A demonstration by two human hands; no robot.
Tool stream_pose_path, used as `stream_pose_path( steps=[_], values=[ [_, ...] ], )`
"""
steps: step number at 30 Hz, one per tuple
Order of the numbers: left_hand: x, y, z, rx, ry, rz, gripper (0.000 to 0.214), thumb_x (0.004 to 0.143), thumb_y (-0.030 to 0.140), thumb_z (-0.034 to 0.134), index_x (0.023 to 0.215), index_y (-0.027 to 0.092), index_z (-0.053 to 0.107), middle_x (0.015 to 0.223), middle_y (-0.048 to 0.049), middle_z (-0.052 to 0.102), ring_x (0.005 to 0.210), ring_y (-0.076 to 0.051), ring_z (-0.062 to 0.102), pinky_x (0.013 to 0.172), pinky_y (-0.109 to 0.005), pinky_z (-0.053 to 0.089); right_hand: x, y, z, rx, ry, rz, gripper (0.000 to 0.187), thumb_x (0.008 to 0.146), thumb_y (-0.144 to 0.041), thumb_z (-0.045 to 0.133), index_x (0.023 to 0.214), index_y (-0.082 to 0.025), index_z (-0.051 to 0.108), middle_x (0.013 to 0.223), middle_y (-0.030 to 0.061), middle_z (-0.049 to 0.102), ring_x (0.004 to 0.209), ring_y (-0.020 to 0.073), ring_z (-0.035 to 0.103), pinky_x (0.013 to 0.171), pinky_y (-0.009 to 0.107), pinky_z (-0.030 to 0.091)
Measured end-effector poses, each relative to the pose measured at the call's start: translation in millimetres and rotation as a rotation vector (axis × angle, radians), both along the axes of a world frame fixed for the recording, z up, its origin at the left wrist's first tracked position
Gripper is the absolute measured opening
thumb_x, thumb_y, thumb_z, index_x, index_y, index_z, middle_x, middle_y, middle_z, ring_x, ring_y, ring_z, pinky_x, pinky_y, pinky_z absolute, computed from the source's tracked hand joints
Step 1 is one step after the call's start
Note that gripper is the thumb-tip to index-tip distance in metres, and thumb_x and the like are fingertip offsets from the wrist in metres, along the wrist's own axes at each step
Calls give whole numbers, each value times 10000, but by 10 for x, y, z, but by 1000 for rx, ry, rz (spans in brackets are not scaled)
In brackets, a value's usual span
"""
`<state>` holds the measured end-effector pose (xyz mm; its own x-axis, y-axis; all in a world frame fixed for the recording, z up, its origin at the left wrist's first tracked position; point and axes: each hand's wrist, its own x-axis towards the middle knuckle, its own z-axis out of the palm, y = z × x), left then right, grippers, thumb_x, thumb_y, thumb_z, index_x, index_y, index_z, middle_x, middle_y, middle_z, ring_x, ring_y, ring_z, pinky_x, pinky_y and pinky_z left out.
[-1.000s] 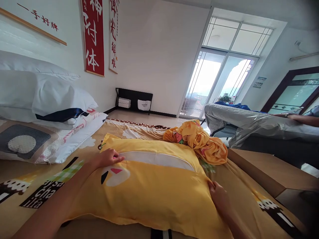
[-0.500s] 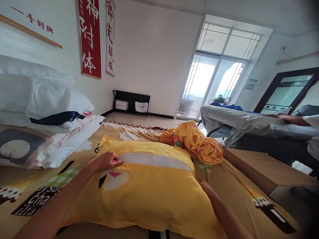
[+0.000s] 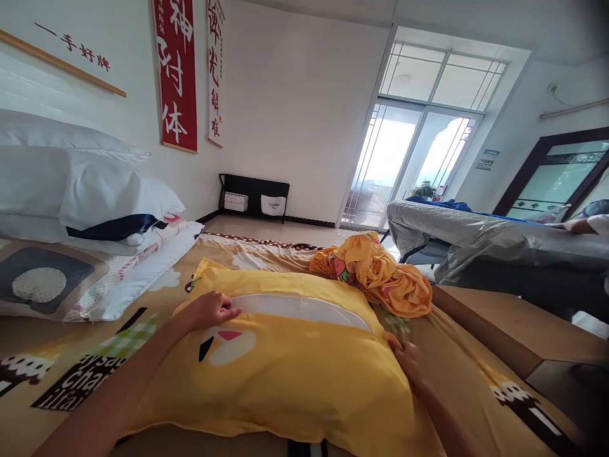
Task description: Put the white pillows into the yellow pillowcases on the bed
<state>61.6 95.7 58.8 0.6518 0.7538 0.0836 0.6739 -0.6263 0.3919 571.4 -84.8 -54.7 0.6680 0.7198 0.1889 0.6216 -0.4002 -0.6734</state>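
A yellow pillowcase (image 3: 309, 368) with a pillow inside lies across the bed in front of me. Its long opening bares a strip of the white pillow (image 3: 285, 307). My left hand (image 3: 216, 310) is closed on the fabric at the left end of that opening, thumb along the edge. At the case's right side, my right hand (image 3: 406, 360) pinches the yellow edge near the opening's right end. A white and pink print shows below my left hand.
Crumpled orange cloth (image 3: 375, 273) lies beyond the pillow. White pillows (image 3: 114, 190) are stacked at left. A cardboard box (image 3: 504, 317) stands at right, near a plastic-covered table (image 3: 476, 235) where another person's hand (image 3: 578, 225) rests. A black rack (image 3: 254, 195) is by the wall.
My right hand has come up along the pillowcase's right side and now grips its edge. My left hand keeps its hold. The other person's hand has shifted right; the view has moved slightly.
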Motion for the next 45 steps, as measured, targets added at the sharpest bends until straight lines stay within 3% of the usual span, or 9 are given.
stream_pose_path(
  steps=[3,7,12,18,23,27,32,38,45],
  values=[
    [-22,21,44,113,-35,14,386,823,523,418,615,199,440,622,-14,532,594,-165,479,567,-274,282,41,22,113,15,-26,-65,300,670,-501,454,630,-220,551,690,152,662,687,303,627,614,390,450],
    [-50,112,12,285,-50,90,120,717,307,470,786,211,449,850,-48,588,840,-225,544,727,-313,364,-126,72,341,118,-42,-79,525,744,-598,411,974,-159,584,970,168,677,868,286,638,722,368,471],
    [-36,202,-147,219,100,314,106,675,221,471,773,214,431,934,-76,611,930,-252,564,751,-350,375,-645,210,566,225,-178,200,553,758,-520,481,1217,-213,492,1256,95,583,1128,254,540,937,371,412],
    [-102,254,-151,199,104,427,72,681,138,460,708,202,440,839,-53,626,801,-206,587,618,-288,340,-880,410,674,-144,-370,137,641,726,-278,483,1353,-168,407,1383,126,466,1260,281,417,1008,441,334],
    [-197,285,-38,266,11,413,128,687,108,423,748,202,486,897,-49,627,855,-198,587,678,-283,373,-658,407,768,-235,-428,88,617,702,-211,499,1315,-153,476,1348,171,491,1228,355,431,935,520,363],
    [-204,193,186,396,-180,370,168,692,112,410,745,200,542,869,-50,657,854,-215,595,722,-299,388,-486,357,1057,-265,-503,128,594,637,-138,516,1226,-201,564,1261,130,570,1188,330,476,908,471,384],
    [-223,32,530,663,-335,473,171,743,151,441,732,197,605,841,-61,696,865,-235,584,812,-346,369,-468,356,1547,-103,-669,35,582,702,-180,501,1282,-221,506,1327,128,514,1216,349,434,928,504,338],
    [-360,54,559,741,-415,479,182,754,208,460,690,202,631,768,-41,710,756,-206,596,754,-321,392,-699,370,1644,-109,-847,204,612,662,-100,469,1261,-222,502,1244,96,593,1122,285,524,865,426,383],
    [-486,-36,717,970,-545,628,234,783,242,417,639,196,596,685,-43,668,736,-203,574,807,-346,372,-865,326,2147,266,-968,-78,479,773,-203,444,1246,-171,513,1135,130,601,1026,311,533,809,423,391]
  ],
)
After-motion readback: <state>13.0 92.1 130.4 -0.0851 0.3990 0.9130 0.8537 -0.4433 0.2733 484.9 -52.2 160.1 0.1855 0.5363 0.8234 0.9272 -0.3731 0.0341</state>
